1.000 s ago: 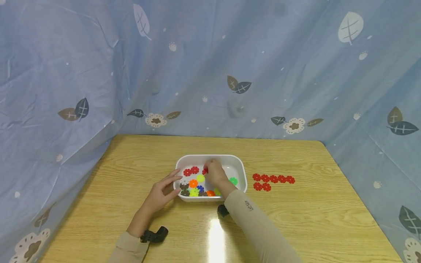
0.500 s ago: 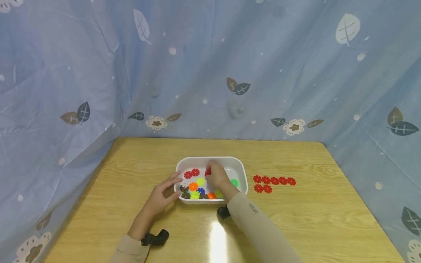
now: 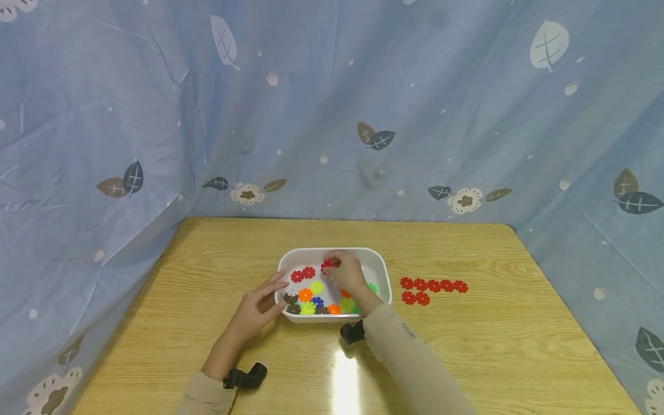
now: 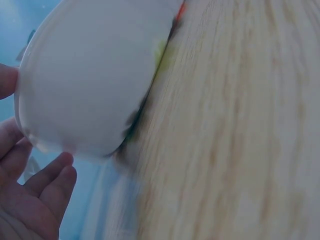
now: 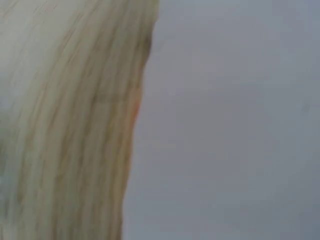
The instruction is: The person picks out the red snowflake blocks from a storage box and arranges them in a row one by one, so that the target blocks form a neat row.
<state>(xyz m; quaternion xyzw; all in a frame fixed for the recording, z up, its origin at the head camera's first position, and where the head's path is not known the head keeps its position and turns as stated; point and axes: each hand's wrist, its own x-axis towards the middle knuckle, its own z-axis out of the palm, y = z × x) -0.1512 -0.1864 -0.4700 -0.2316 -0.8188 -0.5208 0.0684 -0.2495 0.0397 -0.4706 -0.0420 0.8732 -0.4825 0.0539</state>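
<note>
A white plastic tray (image 3: pixel 298 317) holds several small toothed discs, among them an orange disc (image 3: pixel 305 294), a blue disc (image 3: pixel 317 301) and a lime disc (image 3: pixel 308 308). Over the tray, my right hand (image 3: pixel 347 273) pinches a red toothed disc (image 3: pixel 326 267) between thumb and fingers. Two other red discs (image 3: pixel 297 276) lie left of it inside the tray. My left hand (image 3: pixel 252 312) touches the tray's left end, its fingers spread and mostly straight along the rim. In the left wrist view, fingertips of the left hand (image 4: pixel 35 195) meet the tray wall (image 4: pixel 90 85). The right wrist view shows only the blurred tray wall (image 5: pixel 225 125).
On the wooden table (image 3: pixel 498 346), right of the tray, red discs (image 3: pixel 434 285) lie in a row, with two more red discs (image 3: pixel 415 298) below. Black wrist cameras (image 3: pixel 246 376) hang from both wrists. A blue patterned curtain (image 3: pixel 321 104) surrounds the table's back and sides.
My right hand has risen slightly and tilted, with the red disc now showing at its fingertips. The left hand stays at the tray's end. The head view has shifted a little.
</note>
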